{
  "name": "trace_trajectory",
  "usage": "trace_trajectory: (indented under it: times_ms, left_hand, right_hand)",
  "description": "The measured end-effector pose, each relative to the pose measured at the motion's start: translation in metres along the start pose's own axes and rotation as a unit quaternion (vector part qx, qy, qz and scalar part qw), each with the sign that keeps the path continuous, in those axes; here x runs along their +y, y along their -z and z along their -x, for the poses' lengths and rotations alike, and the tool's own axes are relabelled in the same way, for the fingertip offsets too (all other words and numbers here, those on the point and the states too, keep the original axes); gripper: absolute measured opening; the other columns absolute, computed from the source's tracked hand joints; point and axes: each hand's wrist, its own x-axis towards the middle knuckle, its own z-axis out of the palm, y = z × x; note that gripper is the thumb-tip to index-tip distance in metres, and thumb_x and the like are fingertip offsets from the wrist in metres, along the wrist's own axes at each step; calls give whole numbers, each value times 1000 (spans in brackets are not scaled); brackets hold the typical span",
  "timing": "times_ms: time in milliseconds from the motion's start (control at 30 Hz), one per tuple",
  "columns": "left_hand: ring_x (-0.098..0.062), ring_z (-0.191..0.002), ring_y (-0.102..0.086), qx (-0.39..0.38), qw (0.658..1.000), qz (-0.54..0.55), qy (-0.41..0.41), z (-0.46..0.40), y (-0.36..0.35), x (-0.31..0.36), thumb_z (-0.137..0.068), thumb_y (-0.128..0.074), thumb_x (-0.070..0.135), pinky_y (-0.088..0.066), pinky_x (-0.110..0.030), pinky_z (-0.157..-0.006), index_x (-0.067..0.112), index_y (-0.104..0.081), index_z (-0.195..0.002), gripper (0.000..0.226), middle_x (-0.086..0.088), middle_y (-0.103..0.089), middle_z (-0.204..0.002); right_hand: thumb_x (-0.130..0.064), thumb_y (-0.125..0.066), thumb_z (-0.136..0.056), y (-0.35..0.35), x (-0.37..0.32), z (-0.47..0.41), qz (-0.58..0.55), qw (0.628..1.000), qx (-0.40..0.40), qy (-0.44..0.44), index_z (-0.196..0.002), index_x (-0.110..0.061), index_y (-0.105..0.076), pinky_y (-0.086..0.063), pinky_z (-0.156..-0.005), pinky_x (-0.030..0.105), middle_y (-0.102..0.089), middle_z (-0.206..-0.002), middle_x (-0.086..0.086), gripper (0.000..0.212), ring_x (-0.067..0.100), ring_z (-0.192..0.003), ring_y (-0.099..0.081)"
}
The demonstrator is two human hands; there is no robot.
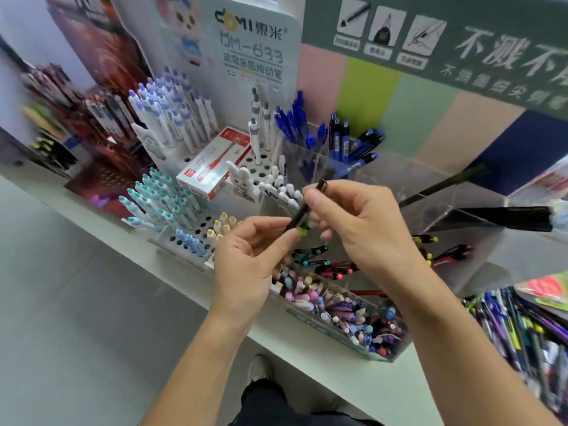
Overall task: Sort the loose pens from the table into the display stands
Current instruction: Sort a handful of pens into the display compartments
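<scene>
While a black pen [302,209] with a yellow-green end is held up over the bench [172,273], it is gripped from both sides. Its lower, yellow-green end is pinched between the thumb and fingers of the left hand [252,256], and its upper part is pinched by the curled fingers and thumb of the right hand [353,222]. The pen is tilted, its dark top pointing up and to the right, above the row of stands.

Behind the hands, a white stand with holes [196,229] is seen, filled in part with teal-capped pens [156,195], a few blue ones and some yellow ones. A red and white pen box [215,162] is laid across the stand behind it, near a group of purple-capped white pens [172,109]. Blue pens [295,118] are stood in a clear holder [304,161] further back.

Below the right hand, a clear tray [338,335] packed with pastel pens is set along the bench edge. Dark pens with coloured tips [332,267] are lain loose just behind it. At the far right, a heap of mixed pens [522,330] is visible, blurred.
</scene>
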Motion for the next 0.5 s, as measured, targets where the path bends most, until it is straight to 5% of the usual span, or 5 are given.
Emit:
trace_trajectory:
  times_ms: [100, 200, 367, 433, 500]
  left_hand:
    - [-13, -72, -72, -61, 995, -60, -45, -2, -14, 7, -74, -79, 14, -55, -21, -66, 17, -77, -90, 17, 0, -77, -81]
    - [-14, -81, -73, -111, 980, -146, -73, -7, -32, 14, -83, -78, 17, -58, -25, -72, 22, -75, -99, 17, 4, -77, -89]
    - [-18, -77, -71, -184, 969, -157, -59, -8, -70, 9, -89, -73, 15, -57, -27, -67, 23, -72, -98, 12, 0, -74, -88]
    - [-17, -73, -70, -207, 965, -154, -47, -4, -86, 3, -90, -71, 11, -54, -21, -62, 20, -72, -96, 11, -1, -74, -85]
    - [-16, -72, -70, -231, 960, -155, -30, 0, -99, -4, -91, -70, 11, -53, -20, -59, 20, -71, -97, 11, -2, -74, -86]
  right_hand:
    - [-14, -65, -94, 20, 4, 21, -112, 992, 46, -27, -98, -12, -77, -53, -62, 25, -67, -71, 1, 12, 12, -65, -59]
    - [-18, -63, -97, 71, 0, 40, -134, 962, 233, 47, -100, -15, -74, -54, -67, 25, -70, -81, 1, 12, 15, -73, -64]
    - [-45, -64, -97, 166, 2, 62, 72, 858, 495, 114, -107, -20, -66, -55, -72, 22, -69, -84, -25, 27, -2, -76, -67]
    - [-29, -68, -95, 181, 15, 60, 121, 857, 486, 125, -101, -28, -65, -59, -69, 38, -68, -83, -15, 6, 9, -71, -67]
    - [-17, -69, -92, 183, 27, 54, 144, 879, 446, 90, -99, -23, -68, -60, -67, 41, -69, -79, -11, 9, 12, -67, -67]
